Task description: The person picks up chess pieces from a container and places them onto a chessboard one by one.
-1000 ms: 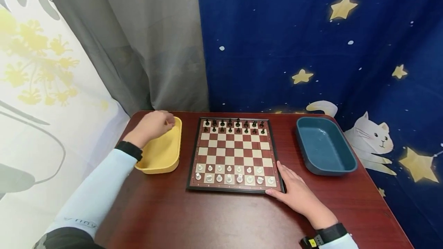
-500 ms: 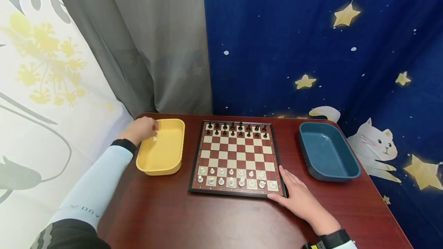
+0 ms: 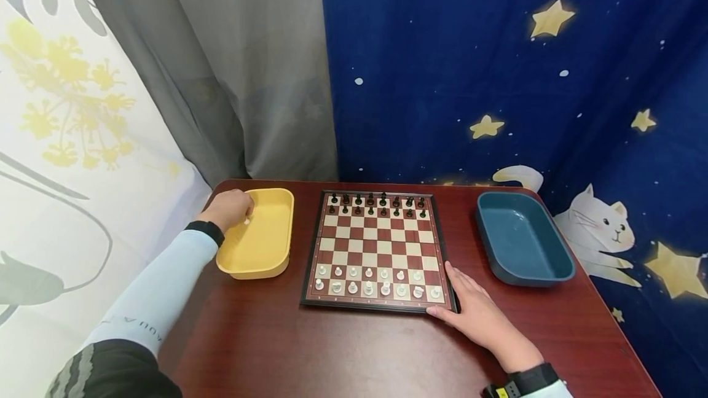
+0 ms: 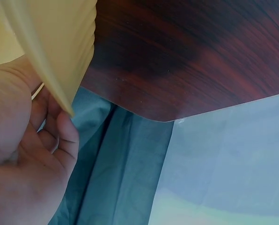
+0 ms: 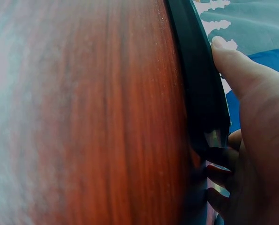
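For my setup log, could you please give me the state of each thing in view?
Left hand: grips the yellow tray's rim, pinching a white piece.
Yellow tray: upright, no pieces lying in it.
Chessboard: flat, black and white pieces standing on it.
Right hand: fingers straight, resting against the chessboard's near right corner.
Blue tray: upright, holds nothing.

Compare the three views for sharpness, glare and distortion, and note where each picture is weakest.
Head view: evenly lit and sharp across the chessboard, with wide-angle bending at the edges. Left wrist view: the yellow tray rim is too close and soft, and the tabletop shows a pale sheen. Right wrist view: the table surface is smeared and blurred at left; only the board's black edge and thumb read clearly.
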`<state>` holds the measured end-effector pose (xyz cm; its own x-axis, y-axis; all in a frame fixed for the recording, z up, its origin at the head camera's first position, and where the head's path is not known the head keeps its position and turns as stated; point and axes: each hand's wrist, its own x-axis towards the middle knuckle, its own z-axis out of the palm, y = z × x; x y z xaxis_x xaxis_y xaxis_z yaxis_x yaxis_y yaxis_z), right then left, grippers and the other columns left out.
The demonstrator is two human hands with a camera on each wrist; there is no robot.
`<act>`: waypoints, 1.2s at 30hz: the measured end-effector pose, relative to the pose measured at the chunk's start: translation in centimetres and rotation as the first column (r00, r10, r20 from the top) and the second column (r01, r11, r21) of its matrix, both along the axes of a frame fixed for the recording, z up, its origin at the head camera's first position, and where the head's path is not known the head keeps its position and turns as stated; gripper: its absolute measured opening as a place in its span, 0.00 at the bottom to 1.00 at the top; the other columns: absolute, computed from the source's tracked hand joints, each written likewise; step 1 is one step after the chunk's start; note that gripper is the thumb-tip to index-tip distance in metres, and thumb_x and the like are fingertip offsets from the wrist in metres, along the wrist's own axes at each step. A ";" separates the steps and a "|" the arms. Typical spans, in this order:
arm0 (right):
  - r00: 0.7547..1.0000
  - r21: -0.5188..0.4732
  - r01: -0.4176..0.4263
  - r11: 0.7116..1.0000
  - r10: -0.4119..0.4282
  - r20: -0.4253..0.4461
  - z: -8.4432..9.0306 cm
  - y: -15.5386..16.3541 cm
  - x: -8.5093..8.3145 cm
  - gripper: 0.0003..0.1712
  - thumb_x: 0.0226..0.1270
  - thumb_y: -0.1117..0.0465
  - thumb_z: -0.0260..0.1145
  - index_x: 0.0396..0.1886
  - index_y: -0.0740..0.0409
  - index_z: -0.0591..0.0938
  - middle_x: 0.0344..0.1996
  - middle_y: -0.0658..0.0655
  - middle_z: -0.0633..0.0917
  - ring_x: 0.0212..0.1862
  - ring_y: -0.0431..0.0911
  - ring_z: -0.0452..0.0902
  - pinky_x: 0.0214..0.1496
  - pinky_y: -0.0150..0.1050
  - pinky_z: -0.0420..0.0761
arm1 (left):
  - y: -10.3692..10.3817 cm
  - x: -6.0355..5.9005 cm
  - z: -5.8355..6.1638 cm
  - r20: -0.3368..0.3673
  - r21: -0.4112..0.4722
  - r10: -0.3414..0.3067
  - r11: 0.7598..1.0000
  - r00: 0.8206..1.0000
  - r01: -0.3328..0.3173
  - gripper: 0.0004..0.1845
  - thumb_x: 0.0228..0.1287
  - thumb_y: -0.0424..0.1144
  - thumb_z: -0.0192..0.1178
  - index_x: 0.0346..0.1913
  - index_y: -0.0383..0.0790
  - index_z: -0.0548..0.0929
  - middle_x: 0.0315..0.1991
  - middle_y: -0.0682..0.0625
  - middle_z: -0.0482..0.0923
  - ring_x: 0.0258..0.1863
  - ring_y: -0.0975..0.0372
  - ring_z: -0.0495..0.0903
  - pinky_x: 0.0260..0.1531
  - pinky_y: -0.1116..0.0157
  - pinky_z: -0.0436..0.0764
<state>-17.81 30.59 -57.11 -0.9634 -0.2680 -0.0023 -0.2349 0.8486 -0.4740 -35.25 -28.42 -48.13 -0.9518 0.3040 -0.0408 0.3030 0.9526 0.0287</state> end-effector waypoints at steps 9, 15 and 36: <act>1.000 0.000 -0.004 1.000 0.004 -0.015 0.1 -0.2 -0.2 0.72 0.65 0.21 0.71 0.89 0.66 0.58 0.81 0.73 0.68 0.82 0.70 0.62 0.78 0.72 0.64 | -0.9 -0.4 -1.0 -0.033 -0.037 -0.039 0.999 0.999 0.038 0.19 0.64 0.21 0.66 0.22 0.46 0.76 0.24 0.48 0.67 0.30 0.51 0.70 0.39 0.53 0.73; 0.999 -0.002 -0.016 1.000 0.016 -0.031 0.1 -0.3 -0.5 0.70 0.66 0.23 0.72 0.88 0.67 0.58 0.81 0.73 0.69 0.81 0.70 0.63 0.77 0.72 0.65 | -0.9 0.2 -0.7 -0.028 -0.006 -0.003 1.000 1.000 0.003 0.18 0.66 0.26 0.72 0.22 0.46 0.79 0.23 0.49 0.67 0.29 0.51 0.71 0.38 0.53 0.73; 1.000 -0.001 -0.001 1.000 0.001 -0.017 -0.2 0.1 -0.1 0.70 0.67 0.23 0.72 0.89 0.66 0.57 0.81 0.73 0.68 0.82 0.70 0.62 0.77 0.73 0.64 | 7.9 1.6 3.5 -0.111 0.230 -0.126 0.962 0.986 0.148 0.08 0.76 0.38 0.72 0.52 0.41 0.94 0.48 0.47 0.91 0.47 0.52 0.87 0.54 0.48 0.86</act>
